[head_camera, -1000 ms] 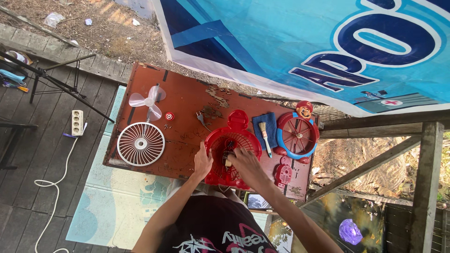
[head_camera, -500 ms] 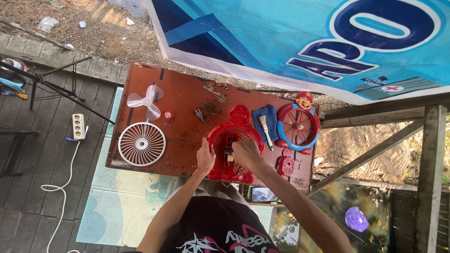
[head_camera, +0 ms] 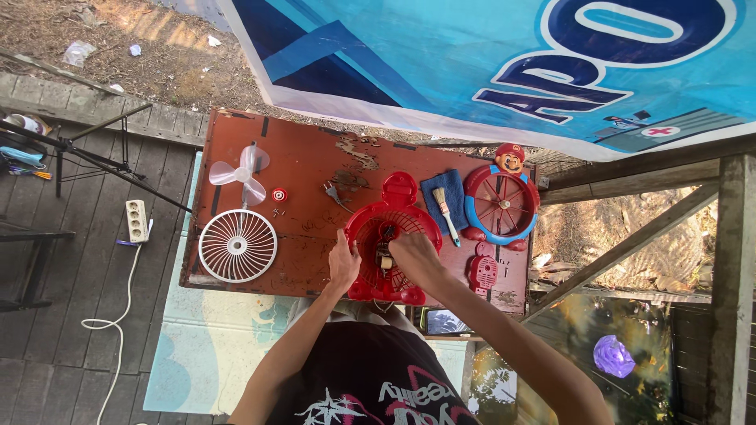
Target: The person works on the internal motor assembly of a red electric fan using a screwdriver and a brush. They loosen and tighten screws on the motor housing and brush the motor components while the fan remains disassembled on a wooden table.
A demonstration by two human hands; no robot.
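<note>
**A:** Fan's well stripped — white blade and white grille lie off to the side.

**B:** Yep, left hand clamps the red fan housing mid-table; right hand digs at the motor — can't tell its grip.

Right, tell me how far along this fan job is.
Done: the white grille, white fan blade and red-and-blue front ring lie apart on the red-brown table. In hand: the left hand steadies the red fan housing while the right hand works at its centre; what it grips is too small to tell. Left: every removed part, plus the brush, lies unused.
</note>
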